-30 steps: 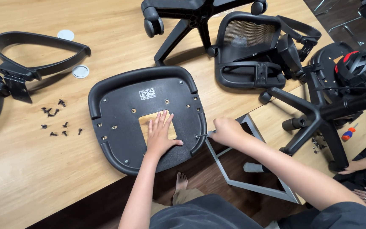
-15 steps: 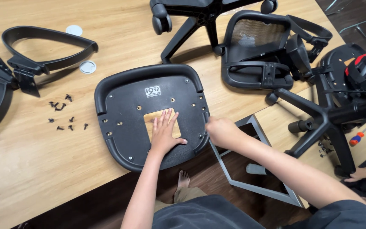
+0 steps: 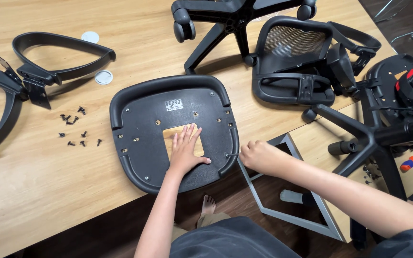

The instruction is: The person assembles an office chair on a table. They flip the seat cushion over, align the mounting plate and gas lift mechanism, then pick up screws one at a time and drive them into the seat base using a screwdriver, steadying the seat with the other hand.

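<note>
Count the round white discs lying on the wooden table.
2. One white disc lies near the top edge above the black armrest loop; the other disc lies just below that loop's right end. Others may be hidden under parts.

wooden table [image 3: 34, 200] | seat pan [image 3: 144, 119] | armrests [image 3: 58, 57] | screws [image 3: 75, 129] | backrest [image 3: 295, 62] | wheeled base [image 3: 230, 19]

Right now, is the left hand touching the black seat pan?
Touching. The head view shows the left hand lying flat, palm down, on the underside of the black seat pan, with the fingers spread over its square cutout and no gap visible.
</note>
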